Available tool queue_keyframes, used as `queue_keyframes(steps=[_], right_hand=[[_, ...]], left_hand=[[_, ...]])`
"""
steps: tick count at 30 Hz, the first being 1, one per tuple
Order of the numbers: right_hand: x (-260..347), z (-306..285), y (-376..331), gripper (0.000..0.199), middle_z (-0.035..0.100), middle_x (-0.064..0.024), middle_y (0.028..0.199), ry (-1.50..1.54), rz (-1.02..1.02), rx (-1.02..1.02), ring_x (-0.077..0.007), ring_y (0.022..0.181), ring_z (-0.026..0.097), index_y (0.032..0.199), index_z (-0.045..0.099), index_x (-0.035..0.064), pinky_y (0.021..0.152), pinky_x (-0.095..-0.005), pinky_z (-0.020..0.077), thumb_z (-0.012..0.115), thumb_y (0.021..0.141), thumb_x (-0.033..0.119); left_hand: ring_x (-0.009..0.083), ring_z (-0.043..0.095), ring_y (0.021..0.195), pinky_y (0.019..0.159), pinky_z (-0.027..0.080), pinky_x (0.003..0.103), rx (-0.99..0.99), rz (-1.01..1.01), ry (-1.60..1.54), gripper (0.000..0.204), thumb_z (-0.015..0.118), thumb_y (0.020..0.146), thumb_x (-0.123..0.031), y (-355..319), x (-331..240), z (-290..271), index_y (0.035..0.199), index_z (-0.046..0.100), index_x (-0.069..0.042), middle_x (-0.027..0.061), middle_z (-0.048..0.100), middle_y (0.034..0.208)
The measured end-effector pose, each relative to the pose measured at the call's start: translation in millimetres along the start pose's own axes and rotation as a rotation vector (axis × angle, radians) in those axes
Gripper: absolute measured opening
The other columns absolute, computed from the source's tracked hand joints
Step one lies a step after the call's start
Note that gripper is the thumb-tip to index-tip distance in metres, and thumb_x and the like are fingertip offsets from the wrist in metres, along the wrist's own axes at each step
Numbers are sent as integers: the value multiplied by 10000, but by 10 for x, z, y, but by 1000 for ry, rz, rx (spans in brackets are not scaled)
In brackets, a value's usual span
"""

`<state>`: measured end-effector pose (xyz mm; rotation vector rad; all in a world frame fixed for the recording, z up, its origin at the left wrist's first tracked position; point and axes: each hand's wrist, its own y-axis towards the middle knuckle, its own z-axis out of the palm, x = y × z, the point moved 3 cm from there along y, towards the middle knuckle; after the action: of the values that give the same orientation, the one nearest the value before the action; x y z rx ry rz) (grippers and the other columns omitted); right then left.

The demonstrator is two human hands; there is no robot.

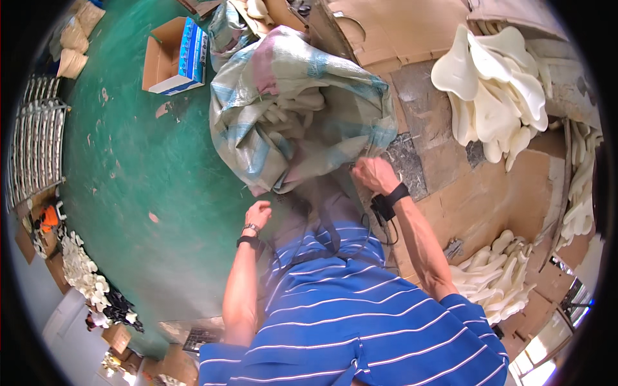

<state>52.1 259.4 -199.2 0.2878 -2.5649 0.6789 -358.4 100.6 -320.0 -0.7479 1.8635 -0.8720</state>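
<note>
Green floor (129, 174) spreads left of the woven sack (302, 66), which gapes before you, apparently keeping its pale pieces (293, 110) reachable. Your hands are apart: left hand (259, 213) near it, right hand (375, 174) by its rim; I cannot tell whether either grips.

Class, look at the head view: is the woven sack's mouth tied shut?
No, the woven sack gapes open, with pale pieces visible inside.

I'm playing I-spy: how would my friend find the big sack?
Follow the green floor to its right edge. There, near the right hand, sits a pale sack with blue bands. Unlike the square carton beside it, it's crumpled, with pale pieces in its open mouth.
</note>
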Motion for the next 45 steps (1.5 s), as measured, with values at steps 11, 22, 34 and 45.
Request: queue_keyframes(steps=[11,22,34,45], right_hand=[[-857,1449,-1301,301,719,-181,752,292,357,320,-364,730,714,811,743,44,700,-458,560,634,872,318],[-223,1002,-918,261,753,-215,872,84,92,284,-398,842,742,976,746,-1,762,-437,573,689,874,232],[842,912,1403,265,732,-181,882,-162,-435,437,-405,875,708,904,722,46,746,-464,575,702,902,310],[2197,792,1184,411,751,-78,1022,1427,133,1093,-154,902,703,1176,696,27,769,-296,577,749,980,384]], left_hand=[[138,709,785,650,598,334,-152,-326,-273,363,674,877,-126,-549,1517,-427,1238,703,-108,41,741,987],[298,734,1056,964,565,404,-134,-267,-133,345,647,870,-185,-515,1686,-88,1197,734,-119,141,779,1106],[279,742,1013,897,583,400,-185,-17,-156,303,660,928,-202,-4,-18,-231,1214,723,-121,149,777,1077],[234,721,1019,861,615,370,-86,239,-1200,312,660,1024,-149,857,-2364,-843,1307,629,-23,125,707,1176]])
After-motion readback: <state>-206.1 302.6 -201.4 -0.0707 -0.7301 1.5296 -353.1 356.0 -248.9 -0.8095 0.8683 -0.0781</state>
